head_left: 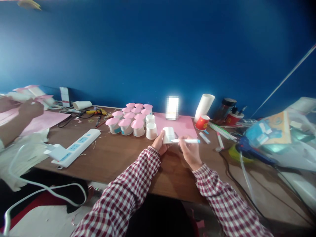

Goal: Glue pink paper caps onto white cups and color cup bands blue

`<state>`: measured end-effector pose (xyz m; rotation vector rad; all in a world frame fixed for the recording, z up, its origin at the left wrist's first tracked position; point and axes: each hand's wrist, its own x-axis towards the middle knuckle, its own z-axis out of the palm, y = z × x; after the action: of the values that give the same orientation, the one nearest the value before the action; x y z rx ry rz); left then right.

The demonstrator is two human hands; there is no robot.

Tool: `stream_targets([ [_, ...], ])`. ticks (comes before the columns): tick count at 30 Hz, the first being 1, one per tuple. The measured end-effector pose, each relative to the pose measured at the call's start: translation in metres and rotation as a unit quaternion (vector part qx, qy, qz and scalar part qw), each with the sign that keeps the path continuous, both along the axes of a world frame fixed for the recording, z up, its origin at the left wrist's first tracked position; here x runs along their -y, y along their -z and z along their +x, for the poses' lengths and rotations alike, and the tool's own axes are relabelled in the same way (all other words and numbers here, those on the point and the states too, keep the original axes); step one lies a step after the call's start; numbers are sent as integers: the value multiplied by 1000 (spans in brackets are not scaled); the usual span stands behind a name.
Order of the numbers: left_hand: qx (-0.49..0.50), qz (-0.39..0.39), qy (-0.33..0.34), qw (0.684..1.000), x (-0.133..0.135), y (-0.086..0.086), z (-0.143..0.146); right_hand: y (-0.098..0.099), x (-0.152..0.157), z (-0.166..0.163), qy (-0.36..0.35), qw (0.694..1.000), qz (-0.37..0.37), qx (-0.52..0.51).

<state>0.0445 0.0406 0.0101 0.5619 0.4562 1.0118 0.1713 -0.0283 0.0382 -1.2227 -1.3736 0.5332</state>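
My left hand (159, 142) is closed around a small white paper cup (169, 134), held on its side just above the wooden table (118, 158). My right hand (190, 149) pinches a white pen with a blue cap (186, 141), lying level with its tip against the cup's wall. Both sleeves are red and white checked. A pink paper sheet (184, 126) lies just behind the cup.
Several cups with pink lids (130, 118) and two plain white cups (151, 126) stand to the left. A white power strip (74, 147) lies further left. A red cup (202, 122), paper roll (204, 106), markers and clutter fill the right. Another person's hand (31, 108) holds pink paper at far left.
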Motion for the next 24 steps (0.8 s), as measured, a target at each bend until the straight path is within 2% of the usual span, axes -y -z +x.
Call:
stream_targets([
  [5, 2, 7, 1, 1000, 1, 0, -1, 1, -2, 0, 21, 999, 1, -28],
  [12, 20, 31, 15, 999, 0, 3, -1, 4, -4, 0, 1, 999, -10, -53],
  [20, -5, 3, 0, 1000, 1, -1, 2, 2, -3, -1, -13, 998, -11, -60],
  [24, 1, 17, 6, 1000, 1, 0, 2, 3, -3, 0, -3, 998, -12, -59],
])
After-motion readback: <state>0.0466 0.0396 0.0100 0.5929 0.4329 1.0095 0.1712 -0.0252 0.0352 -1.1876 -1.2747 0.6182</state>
